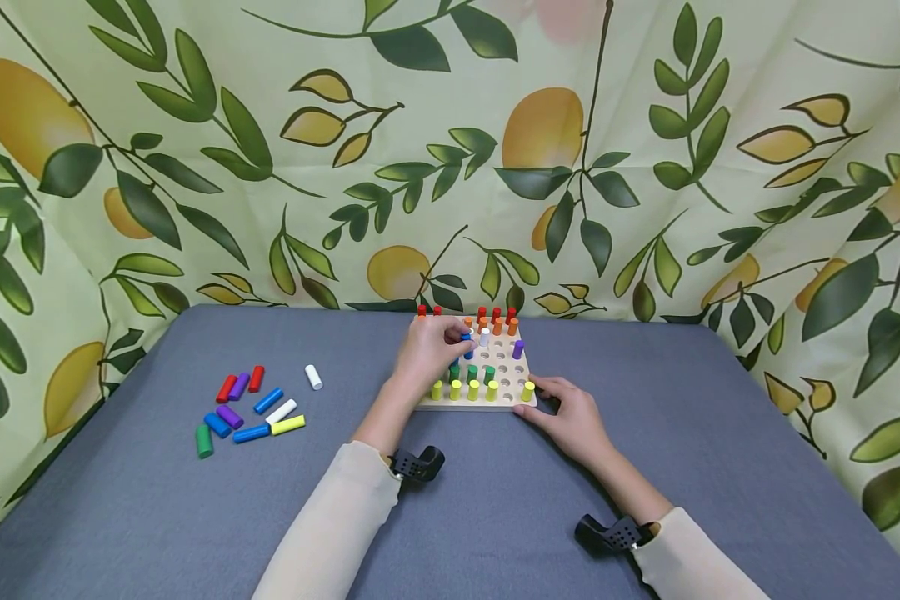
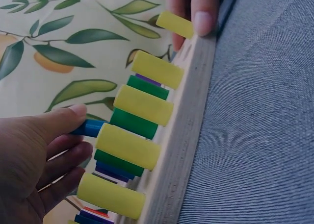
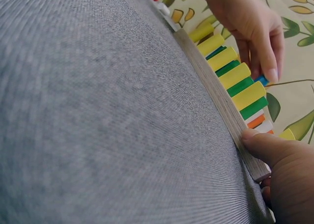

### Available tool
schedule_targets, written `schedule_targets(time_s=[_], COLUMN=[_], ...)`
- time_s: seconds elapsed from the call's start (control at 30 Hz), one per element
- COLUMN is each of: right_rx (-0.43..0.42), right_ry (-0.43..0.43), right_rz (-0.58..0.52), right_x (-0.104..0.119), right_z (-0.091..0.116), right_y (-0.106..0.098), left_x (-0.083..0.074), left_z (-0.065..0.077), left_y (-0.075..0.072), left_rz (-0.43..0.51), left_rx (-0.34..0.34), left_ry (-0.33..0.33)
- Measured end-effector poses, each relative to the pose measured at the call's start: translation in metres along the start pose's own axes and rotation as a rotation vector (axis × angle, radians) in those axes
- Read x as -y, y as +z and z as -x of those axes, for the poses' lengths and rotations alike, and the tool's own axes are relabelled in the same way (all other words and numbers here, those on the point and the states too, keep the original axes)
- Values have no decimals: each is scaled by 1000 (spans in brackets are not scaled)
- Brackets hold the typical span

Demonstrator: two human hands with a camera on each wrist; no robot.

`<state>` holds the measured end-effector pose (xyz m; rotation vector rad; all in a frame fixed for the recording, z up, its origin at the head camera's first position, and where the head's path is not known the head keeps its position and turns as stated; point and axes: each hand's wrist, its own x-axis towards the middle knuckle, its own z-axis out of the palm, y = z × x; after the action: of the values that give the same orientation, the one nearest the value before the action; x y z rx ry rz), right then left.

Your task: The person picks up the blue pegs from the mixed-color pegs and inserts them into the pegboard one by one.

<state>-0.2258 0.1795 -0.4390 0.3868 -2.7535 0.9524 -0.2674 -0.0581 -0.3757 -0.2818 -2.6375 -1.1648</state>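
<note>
A wooden pegboard (image 1: 467, 407) lies on the table, with yellow pegs (image 1: 473, 389) along its near row and green pegs (image 1: 490, 374) behind them. Farther back stand orange pegs (image 1: 498, 327), red pegs (image 1: 512, 315), a white peg (image 1: 484, 337) and a purple peg (image 1: 519, 348). Over the board's middle, my left hand (image 1: 429, 354) pinches a blue peg (image 2: 91, 128) between thumb and fingertips. My right hand (image 1: 573, 417) grips the board's near right corner, its thumb (image 3: 260, 141) against the front edge. The left hand hides the board's left part in the head view.
Left of the board lie loose pegs, among them a green peg (image 1: 205, 441), a yellow peg (image 1: 288, 425) and a white peg (image 1: 313, 377). Blue-grey cloth covers the table (image 1: 487, 525). A leaf-patterned curtain (image 1: 450, 167) hangs behind its far edge.
</note>
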Motion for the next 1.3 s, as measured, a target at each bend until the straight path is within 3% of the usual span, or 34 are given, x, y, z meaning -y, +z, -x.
schedule_targets(time_s=[0.97, 1.3], right_rx=[9, 4], right_ry=[13, 4], right_rz=[4, -2], right_x=[1, -1], right_z=[-1, -1], right_y=[0, 0], left_x=[9, 9], left_z=[0, -1], left_y=[13, 16], left_rz=[-64, -121], left_rx=[67, 84], left_ry=[-22, 0])
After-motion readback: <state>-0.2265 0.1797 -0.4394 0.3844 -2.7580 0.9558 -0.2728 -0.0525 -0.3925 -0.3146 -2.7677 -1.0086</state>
